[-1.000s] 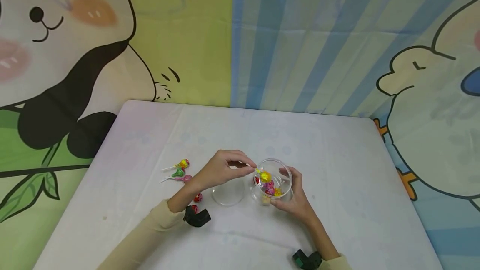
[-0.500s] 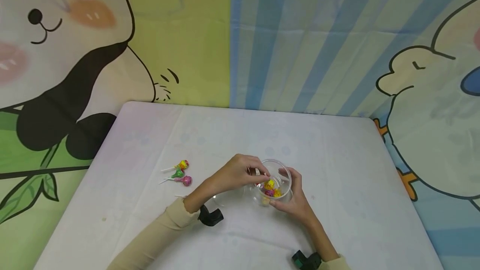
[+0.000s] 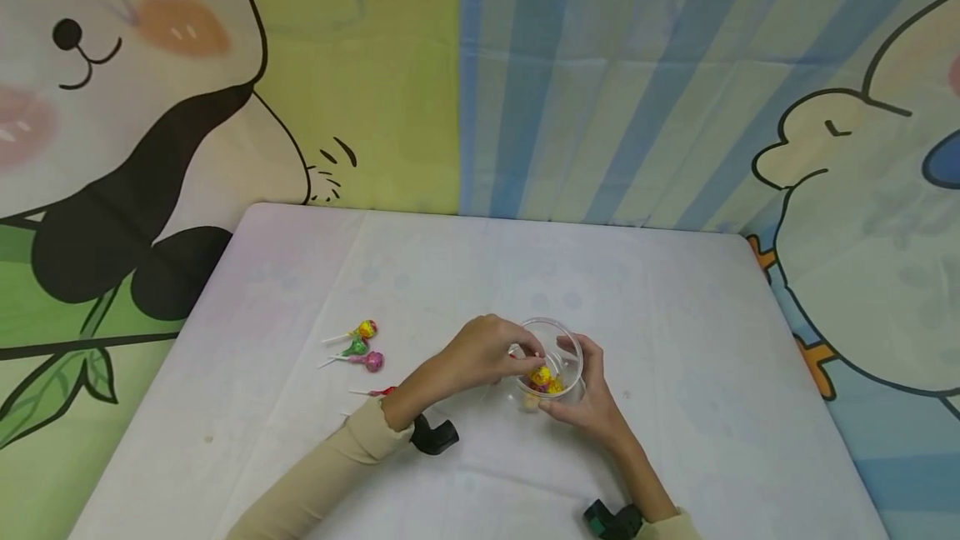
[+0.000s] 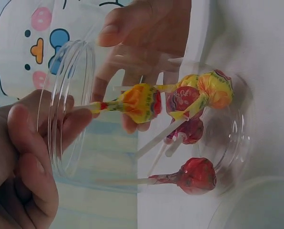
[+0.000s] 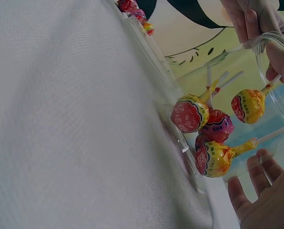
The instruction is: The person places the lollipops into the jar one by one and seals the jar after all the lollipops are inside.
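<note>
My left hand (image 3: 491,348) reaches into the mouth of a clear plastic jar (image 3: 558,332) and pinches the stick of a yellow lollipop (image 4: 137,102). That lollipop hangs inside the jar, its head apart from the others in the right wrist view. Around the jar's right side curls my right hand (image 3: 588,382), gripping it. At the jar's bottom lie several wrapped lollipops, among them a red lollipop (image 4: 197,176) and a yellow-and-red lollipop (image 5: 213,158).
Left of the jar on the white table (image 3: 675,315) lie a yellow-red lollipop (image 3: 367,329), a green lollipop (image 3: 357,347) and a pink lollipop (image 3: 372,361). A red one (image 3: 386,391) is partly behind the left wrist. A clear round lid (image 4: 261,205) lies beside the jar.
My left hand has moved right and down, bringing the yellow lollipop from above the jar's rim into it. My right hand keeps holding the jar in place.
</note>
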Motion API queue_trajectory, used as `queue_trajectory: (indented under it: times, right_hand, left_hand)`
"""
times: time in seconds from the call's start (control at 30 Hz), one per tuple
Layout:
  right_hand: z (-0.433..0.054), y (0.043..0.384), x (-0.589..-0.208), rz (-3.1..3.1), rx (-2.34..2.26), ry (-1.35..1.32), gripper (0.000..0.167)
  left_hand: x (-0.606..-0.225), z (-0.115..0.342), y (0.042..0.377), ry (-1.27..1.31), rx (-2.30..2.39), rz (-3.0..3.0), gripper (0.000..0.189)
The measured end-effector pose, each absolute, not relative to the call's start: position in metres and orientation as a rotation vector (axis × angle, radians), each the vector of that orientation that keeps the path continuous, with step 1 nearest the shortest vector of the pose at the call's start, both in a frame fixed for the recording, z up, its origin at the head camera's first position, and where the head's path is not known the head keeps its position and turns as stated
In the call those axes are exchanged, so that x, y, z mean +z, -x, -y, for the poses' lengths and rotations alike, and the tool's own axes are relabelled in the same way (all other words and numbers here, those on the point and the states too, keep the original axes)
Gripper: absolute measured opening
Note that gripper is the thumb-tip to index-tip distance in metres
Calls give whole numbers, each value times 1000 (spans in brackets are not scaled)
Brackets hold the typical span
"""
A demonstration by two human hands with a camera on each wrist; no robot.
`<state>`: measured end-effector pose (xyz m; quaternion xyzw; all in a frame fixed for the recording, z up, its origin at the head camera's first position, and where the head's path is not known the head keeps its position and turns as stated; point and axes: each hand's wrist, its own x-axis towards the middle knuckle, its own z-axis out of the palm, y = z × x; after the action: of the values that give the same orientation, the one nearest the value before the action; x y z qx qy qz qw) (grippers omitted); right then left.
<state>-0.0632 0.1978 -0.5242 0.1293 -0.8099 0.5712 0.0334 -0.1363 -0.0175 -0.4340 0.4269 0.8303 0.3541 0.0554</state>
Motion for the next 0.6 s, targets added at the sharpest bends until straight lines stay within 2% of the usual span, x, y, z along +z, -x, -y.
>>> queue_trajectory:
  times: [0.43, 0.6]
  right_hand:
    - [-197, 62, -521, 2512, 1756, -371, 100]
    - [-197, 62, -521, 2510, 1749, -377, 101]
  left_hand:
    - [-422, 20, 135, -1196, 931, -2638, 16]
    - [-420, 34, 138, -1237, 1114, -2626, 18]
